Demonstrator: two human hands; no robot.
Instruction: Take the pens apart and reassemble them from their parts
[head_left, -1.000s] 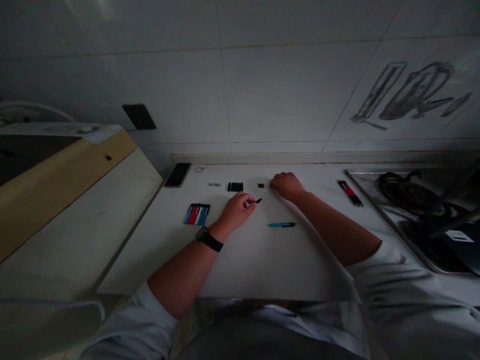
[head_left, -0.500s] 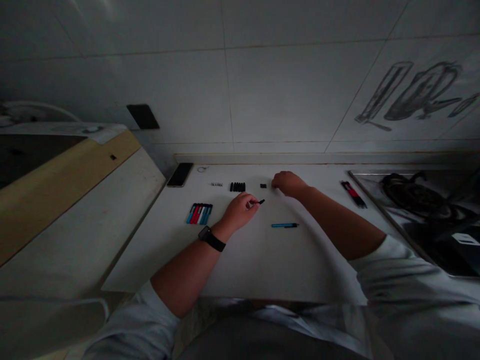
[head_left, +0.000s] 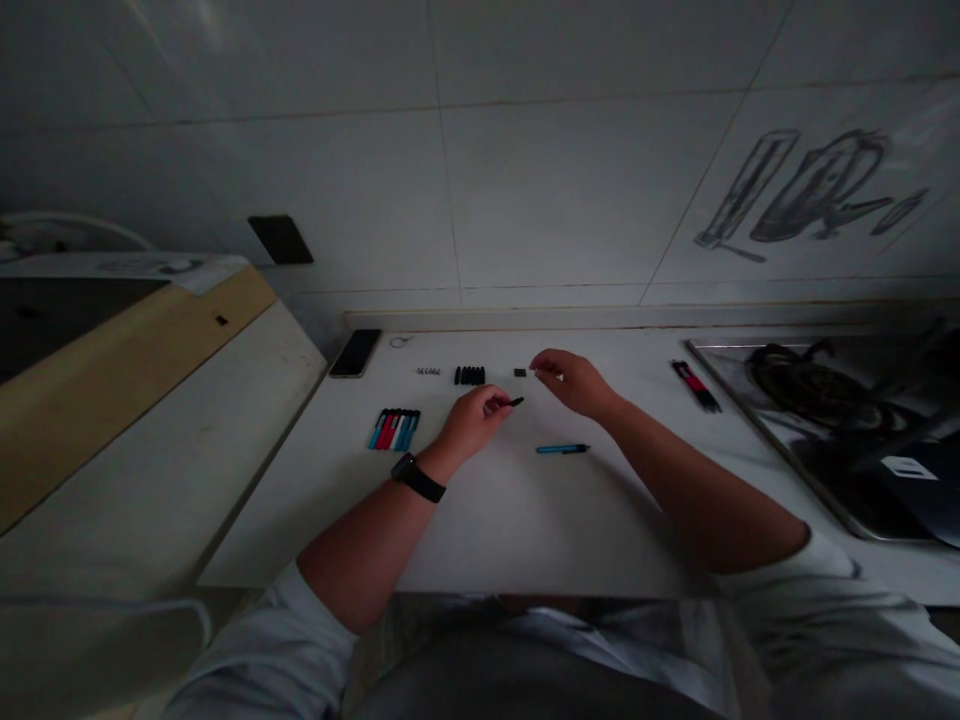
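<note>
My left hand (head_left: 472, 422), with a dark watch on its wrist, is closed on a small black pen part (head_left: 516, 402) that sticks out to the right above the white table (head_left: 525, 510). My right hand (head_left: 571, 381) hovers a little to the right of it, fingers pinched on something too small to make out. A tiny black piece (head_left: 520, 373) lies on the table just left of my right hand. A blue pen (head_left: 562, 449) lies in front of both hands.
A bundle of blue and red pens (head_left: 394, 429) lies left of my left hand. Behind it sit a row of black caps (head_left: 469, 375), small springs (head_left: 428, 371) and a phone (head_left: 355, 352). Red and black pens (head_left: 697, 385) lie near a gas stove (head_left: 832, 420) at right.
My right hand has lifted off the table near the tiny black piece and drawn slightly back towards my left hand, fingers pinched. The left hand has stayed put with its black part.
</note>
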